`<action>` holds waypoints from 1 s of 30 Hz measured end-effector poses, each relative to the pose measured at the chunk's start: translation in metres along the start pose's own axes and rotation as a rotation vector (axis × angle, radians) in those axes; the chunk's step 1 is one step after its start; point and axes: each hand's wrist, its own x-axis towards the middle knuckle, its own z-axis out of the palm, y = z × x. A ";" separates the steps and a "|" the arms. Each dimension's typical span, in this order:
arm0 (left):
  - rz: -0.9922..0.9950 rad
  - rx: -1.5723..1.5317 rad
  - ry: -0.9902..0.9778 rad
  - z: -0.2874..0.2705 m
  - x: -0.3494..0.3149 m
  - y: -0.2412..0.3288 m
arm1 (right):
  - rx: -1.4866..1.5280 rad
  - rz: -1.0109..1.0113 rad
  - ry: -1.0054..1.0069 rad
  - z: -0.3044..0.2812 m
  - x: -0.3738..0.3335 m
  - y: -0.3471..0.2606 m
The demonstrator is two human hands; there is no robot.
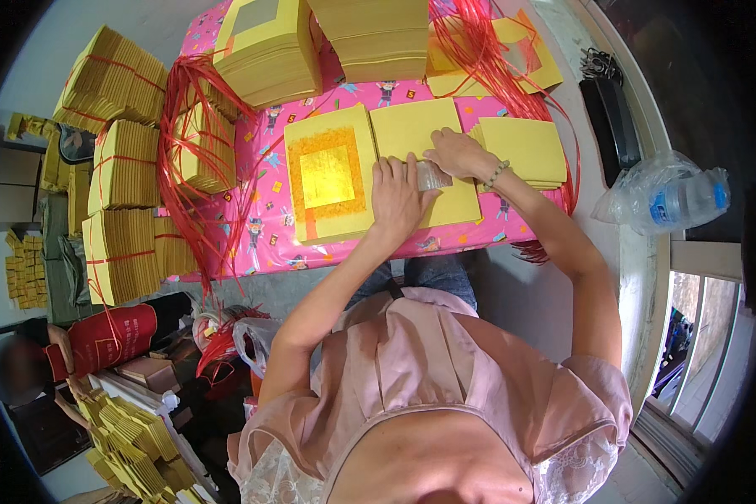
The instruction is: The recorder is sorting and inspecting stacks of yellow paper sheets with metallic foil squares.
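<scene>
On the pink patterned tablecloth, a yellow paper sheet [412, 126] with a silver foil patch [433, 175] lies in front of me. My left hand [400, 196] rests flat over its left edge, fingers stretched out and thumb apart. From the right, my right hand [464, 156] reaches onto the same sheet, a beaded bracelet at its wrist. Its fingers are bent and bunched at the paper near my left fingertips; the thumb is mostly hidden. Just left lies a yellow sheet with a gold foil square [328, 178] on an orange ground. A yellow paper stack [522, 151] sits beside my right wrist.
Tall yellow paper stacks [265, 63] stand at the table's far side. Red-tied bundles [124, 168] are piled at the left, with red plastic strands [195, 151] hanging there. A water bottle [689, 202] in clear plastic lies at right. Another person's hand [61, 346] shows lower left.
</scene>
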 end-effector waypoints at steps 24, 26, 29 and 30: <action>0.047 -0.051 0.087 -0.009 0.022 -0.027 | -0.341 -0.371 0.430 0.002 -0.003 0.006; 0.027 -0.030 0.077 -0.010 0.027 -0.027 | -0.491 -0.482 0.454 0.004 0.000 0.009; 0.064 -0.015 0.103 -0.016 0.034 -0.025 | -0.600 -0.535 0.439 0.003 0.000 0.009; 0.065 -0.014 0.104 -0.015 0.036 -0.026 | -0.601 -0.535 0.441 0.001 0.000 0.008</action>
